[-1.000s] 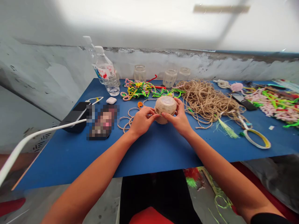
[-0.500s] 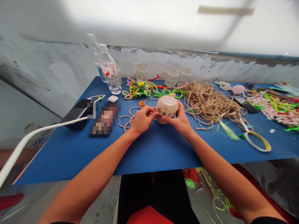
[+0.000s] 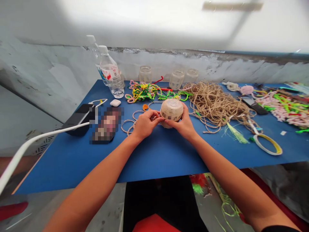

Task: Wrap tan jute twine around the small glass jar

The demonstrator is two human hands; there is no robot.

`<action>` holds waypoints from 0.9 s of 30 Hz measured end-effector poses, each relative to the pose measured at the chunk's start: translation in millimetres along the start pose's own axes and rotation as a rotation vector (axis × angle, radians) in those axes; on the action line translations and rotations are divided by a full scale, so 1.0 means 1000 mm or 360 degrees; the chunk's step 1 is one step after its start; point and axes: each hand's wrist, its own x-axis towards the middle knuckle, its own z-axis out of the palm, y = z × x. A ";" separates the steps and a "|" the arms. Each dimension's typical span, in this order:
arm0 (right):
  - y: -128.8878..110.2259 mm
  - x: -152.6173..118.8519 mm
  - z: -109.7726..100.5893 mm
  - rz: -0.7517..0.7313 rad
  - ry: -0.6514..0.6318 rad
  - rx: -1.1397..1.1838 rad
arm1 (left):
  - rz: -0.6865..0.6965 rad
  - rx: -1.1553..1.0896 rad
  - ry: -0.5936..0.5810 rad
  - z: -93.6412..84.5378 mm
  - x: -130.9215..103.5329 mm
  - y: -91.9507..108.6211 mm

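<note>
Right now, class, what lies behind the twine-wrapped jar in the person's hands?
Behind the twine-wrapped jar lie bright pipe cleaners, then three empty glass jars by the wall. The table directly behind it is hidden.

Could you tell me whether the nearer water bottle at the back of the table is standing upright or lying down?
Upright. The water bottle stands on its base on the blue table, white cap on top.

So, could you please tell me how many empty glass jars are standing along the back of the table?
3: one jar behind the pipe cleaners, two side by side behind the twine pile. Others may be hidden.
</note>
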 end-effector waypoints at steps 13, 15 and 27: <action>0.004 0.000 -0.002 0.0050 -0.0031 -0.0013 | 0.0210 0.0157 -0.0143 -0.001 0.001 0.001; 0.004 0.000 -0.002 0.0052 -0.0037 -0.0005 | 0.0191 0.0181 -0.0140 -0.001 0.001 0.003; 0.004 0.000 -0.002 0.0027 -0.0044 -0.0026 | -0.0088 0.0372 -0.0071 -0.012 0.003 0.005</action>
